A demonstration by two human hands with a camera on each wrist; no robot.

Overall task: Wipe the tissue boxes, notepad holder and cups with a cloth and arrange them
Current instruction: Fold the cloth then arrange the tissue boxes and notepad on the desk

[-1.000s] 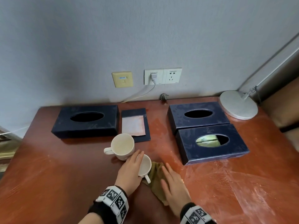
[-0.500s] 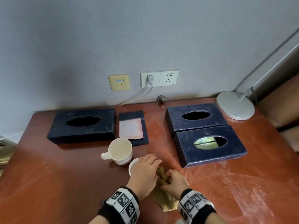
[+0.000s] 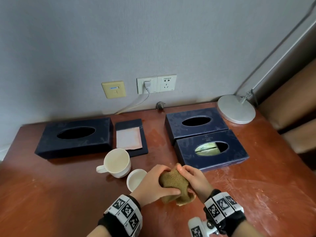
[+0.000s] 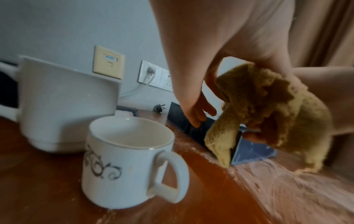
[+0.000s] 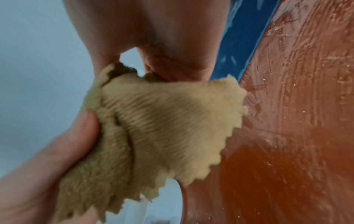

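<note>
While both grips curl closed, left hand (image 3: 154, 183) and right hand (image 3: 193, 179) clutch the cloth (image 3: 174, 181).

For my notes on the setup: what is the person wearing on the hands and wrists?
Both hands, left hand and right hand, are bare. Each wrist carries a black band faced with white squares printed with black code patterns. A small white device sits below the right band.

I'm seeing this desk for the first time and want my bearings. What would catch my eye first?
Front and centre, the left hand and right hand both grip a bunched tan cloth above the table. Just left of them stand two white cups, the bigger cup behind the smaller cup. To the right, a dark tissue box shows streaky white smears.
</note>
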